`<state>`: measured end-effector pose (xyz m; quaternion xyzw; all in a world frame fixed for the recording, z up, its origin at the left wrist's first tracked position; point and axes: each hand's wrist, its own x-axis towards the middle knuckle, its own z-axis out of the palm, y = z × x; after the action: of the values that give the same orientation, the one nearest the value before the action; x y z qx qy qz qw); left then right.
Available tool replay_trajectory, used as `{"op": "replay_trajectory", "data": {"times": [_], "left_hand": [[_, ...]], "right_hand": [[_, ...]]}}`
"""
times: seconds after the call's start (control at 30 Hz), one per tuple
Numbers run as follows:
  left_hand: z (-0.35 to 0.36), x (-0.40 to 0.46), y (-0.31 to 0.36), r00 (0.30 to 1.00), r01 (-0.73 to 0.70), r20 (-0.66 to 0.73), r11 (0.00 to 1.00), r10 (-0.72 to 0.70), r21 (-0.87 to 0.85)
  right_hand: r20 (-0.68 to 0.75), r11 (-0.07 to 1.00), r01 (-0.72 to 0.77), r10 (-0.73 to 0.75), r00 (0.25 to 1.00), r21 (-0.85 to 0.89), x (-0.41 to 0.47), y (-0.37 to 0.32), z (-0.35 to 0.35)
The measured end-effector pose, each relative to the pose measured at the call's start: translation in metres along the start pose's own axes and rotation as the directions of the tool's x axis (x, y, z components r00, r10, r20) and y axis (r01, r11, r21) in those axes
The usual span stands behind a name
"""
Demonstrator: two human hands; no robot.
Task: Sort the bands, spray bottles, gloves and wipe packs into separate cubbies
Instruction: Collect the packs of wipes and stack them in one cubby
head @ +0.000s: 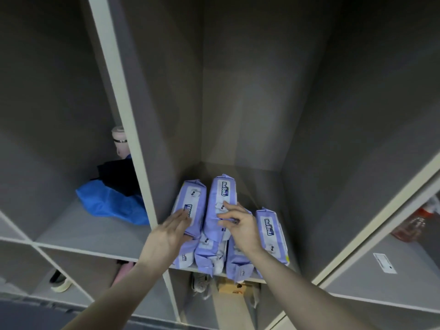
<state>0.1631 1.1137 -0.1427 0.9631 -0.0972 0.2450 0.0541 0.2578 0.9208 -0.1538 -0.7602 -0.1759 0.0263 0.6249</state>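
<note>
Several purple-and-white wipe packs are stacked in the middle cubby (238,115). My left hand (167,234) lies flat with straight fingers on the upper left pack (192,198). My right hand (240,225) rests on the upper middle pack (222,194), its fingertips curled lightly against the wrapper. Another pack (272,231) lies at the right of the pile, and lower packs (209,256) stick out over the shelf's front edge. A reddish spray bottle (410,226) stands in the right cubby.
The left cubby holds a blue plastic bag (112,203), a dark item (119,175) and a pale bottle (120,142). Lower cubbies hold a tape roll (60,285), a pink item (123,272), a whitish item (201,284) and a small box (234,288). A white label (384,263) lies on the right shelf.
</note>
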Motion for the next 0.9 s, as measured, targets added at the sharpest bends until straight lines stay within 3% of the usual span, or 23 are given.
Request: {"op": "replay_trajectory", "data": {"times": [0.1,0.3,0.63,0.7,0.77,0.8,0.83,0.9], "left_hand": [[0.0,-0.005,-0.003,0.999,0.052,-0.014,0.998,-0.052,-0.039],[-0.012,0.005,-0.002,0.996,0.076,0.053,0.996,-0.074,-0.04],[-0.023,0.014,0.0,0.994,0.045,0.091,0.996,-0.052,0.076],[-0.024,0.015,0.003,0.995,0.044,0.09,0.995,-0.052,0.086],[-0.021,0.015,0.01,0.996,0.041,0.078,0.99,-0.052,0.138],[-0.019,0.015,0.016,0.992,0.054,0.105,0.981,-0.075,0.188],[-0.02,0.017,0.024,0.968,0.074,0.217,0.97,-0.126,0.231],[-0.018,0.019,0.04,0.903,-0.015,0.413,0.951,-0.12,0.309]], "right_hand": [[-0.045,0.997,-0.051,0.053,0.998,0.053,0.0,-0.008,0.002],[-0.084,0.99,-0.103,0.095,0.992,-0.092,0.003,-0.016,0.003],[-0.104,0.987,-0.145,0.137,0.985,-0.072,-0.039,-0.023,0.014],[-0.085,0.987,-0.135,0.128,0.988,-0.086,-0.04,-0.026,0.013],[0.021,0.991,-0.106,0.108,0.994,-0.086,-0.036,-0.031,0.005],[0.097,0.993,-0.087,0.095,0.991,-0.085,-0.035,-0.031,-0.003],[0.163,0.992,-0.073,0.09,0.983,-0.104,-0.035,-0.03,-0.013],[0.185,0.958,-0.07,0.125,0.975,-0.279,-0.038,-0.021,-0.038]]}}
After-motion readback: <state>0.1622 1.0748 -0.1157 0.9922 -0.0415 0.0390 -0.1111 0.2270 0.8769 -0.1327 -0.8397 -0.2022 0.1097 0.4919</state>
